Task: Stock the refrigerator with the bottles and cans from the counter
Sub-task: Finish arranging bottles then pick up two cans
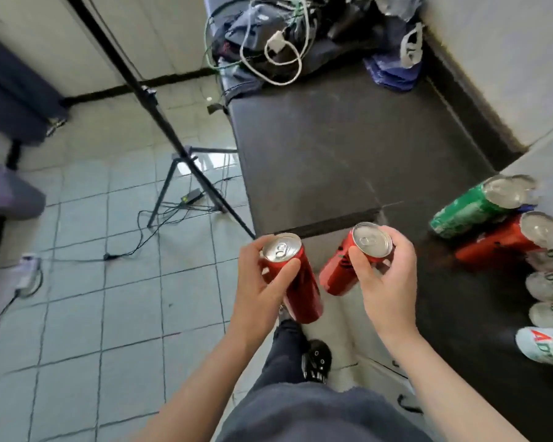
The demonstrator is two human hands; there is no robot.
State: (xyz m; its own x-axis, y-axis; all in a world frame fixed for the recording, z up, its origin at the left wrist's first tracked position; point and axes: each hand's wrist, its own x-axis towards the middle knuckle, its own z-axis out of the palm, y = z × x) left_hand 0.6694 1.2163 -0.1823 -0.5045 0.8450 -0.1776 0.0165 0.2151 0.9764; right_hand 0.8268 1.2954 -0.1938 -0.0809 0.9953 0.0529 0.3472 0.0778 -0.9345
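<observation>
My left hand (262,282) grips a tall red can (297,288) near its silver top. My right hand (387,275) grips a second red can (339,272) round its top rim. Both cans are held off the counter, above the floor at the counter's front edge. On the dark counter (348,148) at the right stand a green can (473,208) and another red can (505,240), with several white-and-green cans (546,285) nearer to me along the right edge. No refrigerator is in view.
A black tripod (173,145) stands on the tiled floor at the left, with cables and a power adapter (190,196) round its feet. Tangled cables and bags (278,43) are piled at the counter's far end. My shoe (316,362) shows below the cans.
</observation>
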